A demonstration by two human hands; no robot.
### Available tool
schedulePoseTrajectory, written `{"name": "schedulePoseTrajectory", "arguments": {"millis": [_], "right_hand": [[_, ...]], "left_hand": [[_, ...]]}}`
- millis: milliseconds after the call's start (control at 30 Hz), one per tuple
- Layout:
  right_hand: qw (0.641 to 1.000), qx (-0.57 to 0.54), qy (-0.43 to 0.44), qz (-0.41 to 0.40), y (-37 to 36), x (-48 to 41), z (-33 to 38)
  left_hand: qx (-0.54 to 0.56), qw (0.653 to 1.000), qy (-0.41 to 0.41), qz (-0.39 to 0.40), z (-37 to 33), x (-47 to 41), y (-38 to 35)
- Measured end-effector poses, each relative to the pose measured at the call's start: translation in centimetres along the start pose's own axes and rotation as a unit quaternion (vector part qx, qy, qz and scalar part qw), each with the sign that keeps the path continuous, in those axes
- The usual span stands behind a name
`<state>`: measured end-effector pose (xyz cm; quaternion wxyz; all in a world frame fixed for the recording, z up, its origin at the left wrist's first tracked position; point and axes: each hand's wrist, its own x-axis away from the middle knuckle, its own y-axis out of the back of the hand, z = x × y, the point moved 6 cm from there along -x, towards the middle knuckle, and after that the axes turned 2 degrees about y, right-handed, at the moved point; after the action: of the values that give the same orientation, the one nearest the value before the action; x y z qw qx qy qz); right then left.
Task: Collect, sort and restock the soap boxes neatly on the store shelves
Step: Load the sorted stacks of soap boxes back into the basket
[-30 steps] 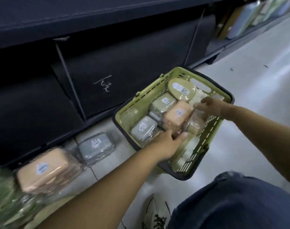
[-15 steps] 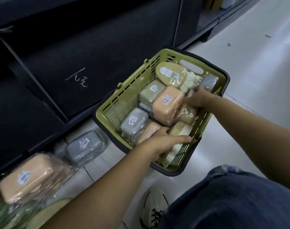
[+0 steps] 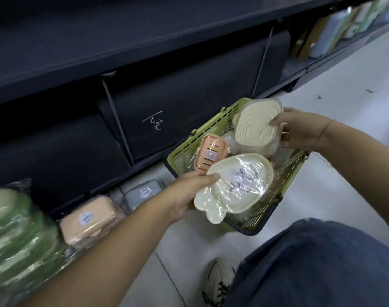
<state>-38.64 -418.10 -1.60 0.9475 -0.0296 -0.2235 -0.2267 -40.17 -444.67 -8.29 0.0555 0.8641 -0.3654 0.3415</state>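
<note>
Head view, and both hands are busy over the basket (image 3: 211,121). The left hand (image 3: 186,196) grips a film-wrapped cream box (image 3: 233,187), thumb across its top edge, label up, probably so it can be read. The right hand (image 3: 299,131) pinches a shell box (image 3: 254,127) by its rim, tilted up clear of the load. Two cream pieces out together looks like colour matching. An orange box (image 3: 212,154) stands on edge in the basket. On the floor by the dark shelf (image 3: 144,41) lie a peach box (image 3: 89,218), a grey box (image 3: 142,193) and a green stack (image 3: 18,235), apparently sorted piles waiting for restocking.
</note>
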Motion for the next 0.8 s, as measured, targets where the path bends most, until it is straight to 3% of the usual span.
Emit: {"name": "schedulePoseTrajectory", "arguments": {"millis": [133,233,333,467,633,800], "right_hand": [[0.992,0.003,-0.002,0.124,-8.3,4.7,3.6],[0.965,0.072,-0.004,0.252,-16.6,8.4,4.2],[0.933,0.134,-0.018,0.332,-25.2,11.6,2.2],[0.900,0.157,-0.111,0.391,-35.4,16.6,-4.7],[0.871,0.169,-0.287,0.362,-43.2,23.0,-17.4],[0.852,0.085,-0.410,0.315,-49.7,29.2,-27.4]], "left_hand": [[-0.001,0.997,-0.048,-0.061,-0.7,9.5,8.3],[-0.014,0.991,-0.054,-0.122,1.2,18.2,15.3],[-0.002,0.979,-0.021,-0.201,5.6,27.2,22.2],[0.065,0.942,0.015,-0.329,11.5,38.7,28.7],[0.143,0.876,-0.051,-0.459,14.4,46.4,33.7],[0.177,0.854,-0.080,-0.484,15.8,50.0,37.1]]}}
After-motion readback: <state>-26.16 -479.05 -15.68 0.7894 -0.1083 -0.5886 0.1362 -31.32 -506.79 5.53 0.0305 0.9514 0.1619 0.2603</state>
